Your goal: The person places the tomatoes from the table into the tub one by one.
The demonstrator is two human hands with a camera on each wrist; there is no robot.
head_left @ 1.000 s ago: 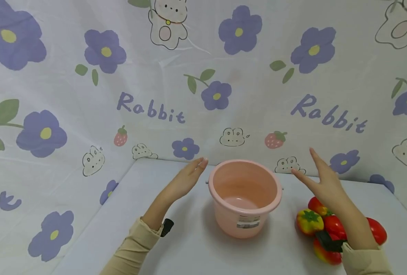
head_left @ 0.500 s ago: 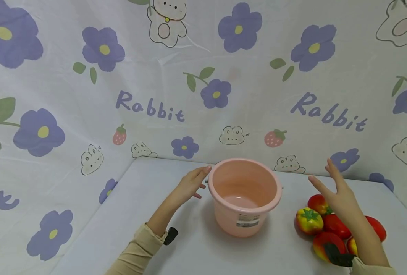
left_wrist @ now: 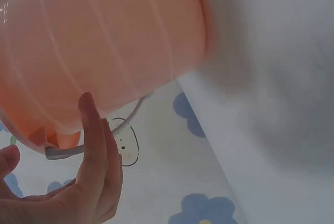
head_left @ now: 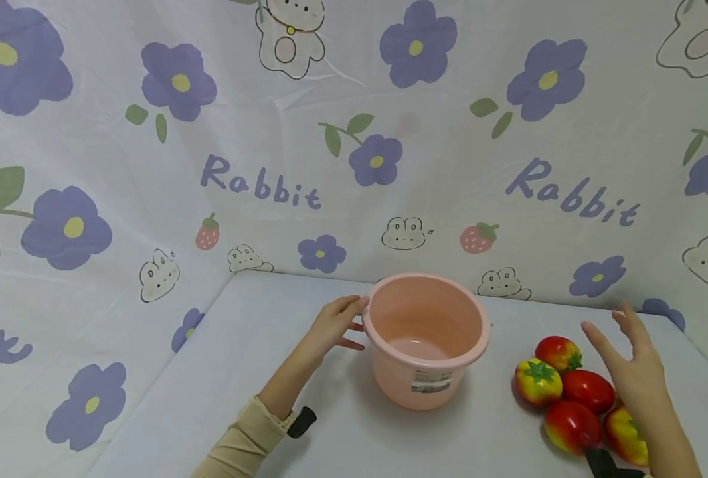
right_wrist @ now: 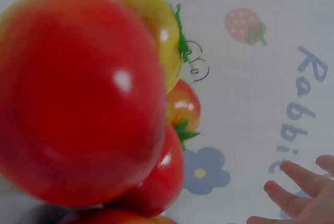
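A pink plastic bucket (head_left: 420,378) stands upright on the white table, its inside bare and a label on its front. My left hand (head_left: 333,325) is at the bucket's left rim, fingers spread and loosely bent; in the left wrist view the fingers (left_wrist: 94,145) lie beside the bucket's wall and grey handle (left_wrist: 122,125), with the thumb apart. Whether they touch is hard to tell. Off to the right, my right hand (head_left: 641,372) hovers with fingers spread, holding nothing, near several shiny red-and-yellow, tomato-like fruits (head_left: 572,427). One such fruit (right_wrist: 83,98) fills much of the right wrist view.
A white cloth (head_left: 270,232) printed with purple flowers and rabbits hangs behind and beside the table (head_left: 210,398). Black straps (head_left: 302,422) sit on the wrists. The fruits lie in a tight group right of the bucket, partly hidden by the right forearm.
My left hand has moved right and slightly down to the bucket's rim, its fingers spreading. My right hand has moved right and down, uncovering more of the fruits. The bucket stays in place.
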